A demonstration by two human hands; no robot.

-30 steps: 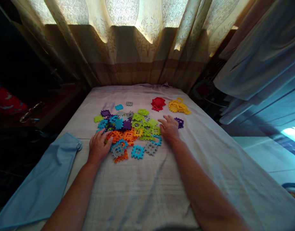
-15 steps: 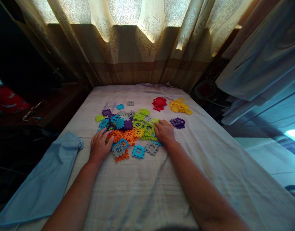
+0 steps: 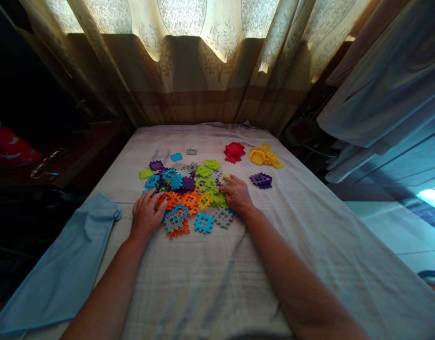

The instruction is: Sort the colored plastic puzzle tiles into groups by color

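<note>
A heap of flat toothed plastic building pieces in several colours lies on the sheet between my hands. My left hand (image 3: 148,212) rests at the heap's left edge, fingers apart, touching the orange pieces (image 3: 172,200). On the right side my right hand (image 3: 237,193) reaches over the green pieces (image 3: 212,185), fingers stretched and bent a little; what lies beneath its fingertips is partly hidden. Nearer me are a grey window piece (image 3: 173,221), a blue window piece (image 3: 203,223) and another grey piece (image 3: 223,217). Blue pieces (image 3: 175,180) and a purple piece (image 3: 188,183) top the heap's left part.
Beyond the heap sit red pieces (image 3: 234,152), yellow pieces (image 3: 266,156) and a purple stack (image 3: 261,180). A light blue cloth (image 3: 68,264) hangs over the bed's left edge. Curtains (image 3: 210,80) close off the far end; clothes (image 3: 380,94) hang at the right.
My right hand has shifted slightly left over the green pieces. A green piece with openings that stood out beside its fingers now lies lower or hidden. My left hand stays almost still.
</note>
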